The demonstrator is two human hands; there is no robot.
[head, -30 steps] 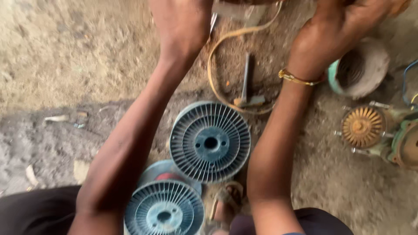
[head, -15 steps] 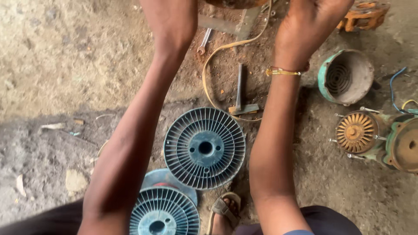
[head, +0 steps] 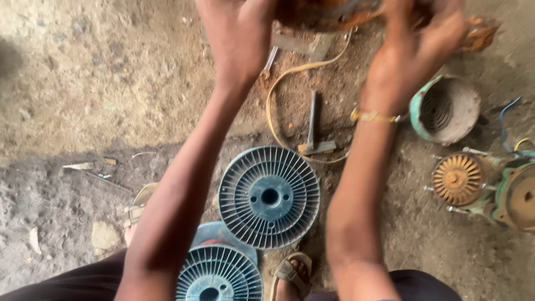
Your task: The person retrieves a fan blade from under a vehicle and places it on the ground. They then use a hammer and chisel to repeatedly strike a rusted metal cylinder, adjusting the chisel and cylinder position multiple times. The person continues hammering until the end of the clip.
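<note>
Both arms reach forward, away from the body, to the top edge of the view. The left hand (head: 237, 33) is seen from the back, with the fingers cut off by the frame edge, so I cannot tell if they are closed or spread. The right hand (head: 415, 47) is blurred; its fingers are bent and slightly apart, and they lie on a rusty orange-brown metal piece (head: 334, 12) that is only partly visible at the top. If the fingers really grip it, I cannot tell. On the right wrist sits a thin golden bracelet (head: 374, 116).

Below the hands, on the sandy ground (head: 83, 83), lies a small hammer with a dark handle (head: 312, 128), and a yellowish cord (head: 273, 111) makes a loop around it. A flat grey metal bracket (head: 301, 45) lies near the left hand.

Between the two forearms lies a round blue-grey plastic fan cover with radial ribs (head: 269, 197), flat on the ground. A second ribbed blue-grey cover (head: 219, 274) lies near the lower edge, partly over a plain blue disc (head: 223, 233).

At the right side there is a green round metal housing with an open mouth (head: 446, 108), and below it an orange ribbed fan wheel (head: 458, 179) just beside a green motor body (head: 515, 192). A foot in a sandal (head: 292, 274) shows at the bottom
</note>
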